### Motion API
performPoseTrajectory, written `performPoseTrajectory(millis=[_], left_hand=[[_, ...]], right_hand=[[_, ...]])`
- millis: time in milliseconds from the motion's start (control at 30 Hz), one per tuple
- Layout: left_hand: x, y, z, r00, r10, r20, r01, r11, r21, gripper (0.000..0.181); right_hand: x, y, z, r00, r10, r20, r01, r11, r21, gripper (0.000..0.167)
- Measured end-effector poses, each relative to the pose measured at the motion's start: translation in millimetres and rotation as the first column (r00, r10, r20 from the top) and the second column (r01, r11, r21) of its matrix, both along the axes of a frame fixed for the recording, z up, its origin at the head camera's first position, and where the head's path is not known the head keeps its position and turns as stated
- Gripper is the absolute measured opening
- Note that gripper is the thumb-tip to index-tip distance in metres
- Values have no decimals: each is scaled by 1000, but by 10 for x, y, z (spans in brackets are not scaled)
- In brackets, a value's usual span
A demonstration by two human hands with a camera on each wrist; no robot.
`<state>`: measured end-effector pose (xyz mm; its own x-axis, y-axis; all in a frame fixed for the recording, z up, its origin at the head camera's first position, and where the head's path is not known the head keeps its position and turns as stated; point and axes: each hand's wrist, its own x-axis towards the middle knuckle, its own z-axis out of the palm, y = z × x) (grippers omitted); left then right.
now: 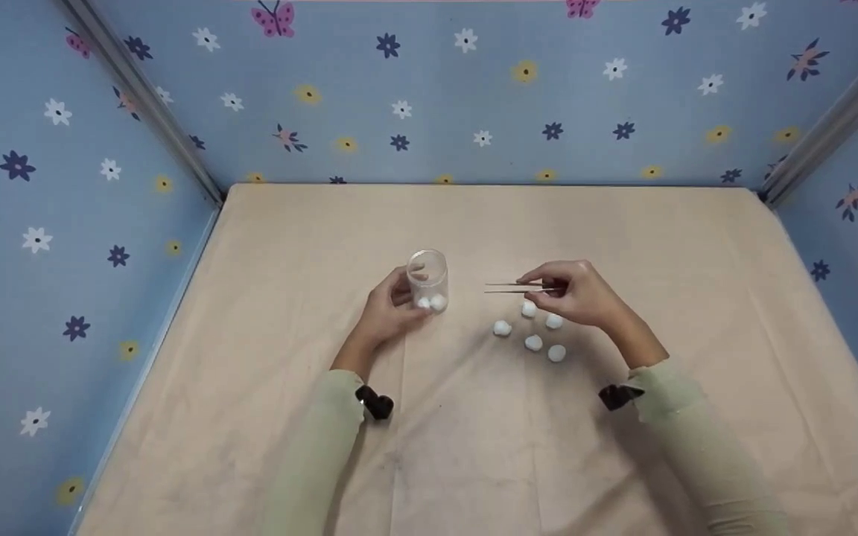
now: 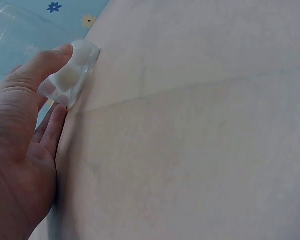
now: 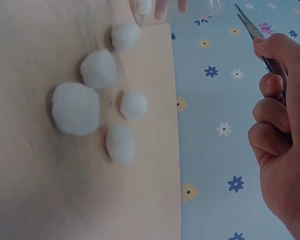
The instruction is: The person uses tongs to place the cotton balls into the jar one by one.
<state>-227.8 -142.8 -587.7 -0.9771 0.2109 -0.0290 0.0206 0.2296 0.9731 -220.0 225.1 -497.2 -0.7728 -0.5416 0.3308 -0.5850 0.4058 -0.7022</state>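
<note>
1. Nearest to you, pale green sleeves (image 1: 317, 454) reach in on either side of the clear jar (image 1: 433, 286), with a black wrist camera (image 1: 375, 403) at each cuff.

2. Five loose white balls (image 1: 533, 342) lie on the pale cloth (image 1: 440, 476), right of the jar and mostly a little nearer to you; that placing presumably spares your right arm from crossing the jar.

3. Your left hand (image 1: 388, 309) grips the jar from its left, thumb on the near side, fingers round the far side, probably to steady it with its mouth upward. Two enclosed balls (image 1: 438, 302) rest at its bottom, just beside your thumb behind the clear wall. Whether the base touches the cloth, you cannot tell.

4. Right of the jar, your right hand (image 1: 574, 294) pinches metal tweezers (image 3: 254, 30), the other fingers folded in. The tips point toward the jar, slightly apart with nothing between them; the light pinch likely leaves them free to close. One loose ball shows just to the near side of those fingers, apparently below them and outside their hold.

5. Beyond the jar, the cloth runs back to a blue flowered wall (image 1: 444, 67).
</note>
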Motion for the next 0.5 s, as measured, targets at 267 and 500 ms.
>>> performPoseTrajectory(millis=[267,500], left_hand=[[4,2,1,1000,-2,-9,2,1000,4,82],[18,-6,15,1000,-17,-16,17,1000,6,85]], right_hand=[[24,65,-94,1000,16,11,-16,999,32,20],[29,110,-141,996,7,85,-12,998,62,20]])
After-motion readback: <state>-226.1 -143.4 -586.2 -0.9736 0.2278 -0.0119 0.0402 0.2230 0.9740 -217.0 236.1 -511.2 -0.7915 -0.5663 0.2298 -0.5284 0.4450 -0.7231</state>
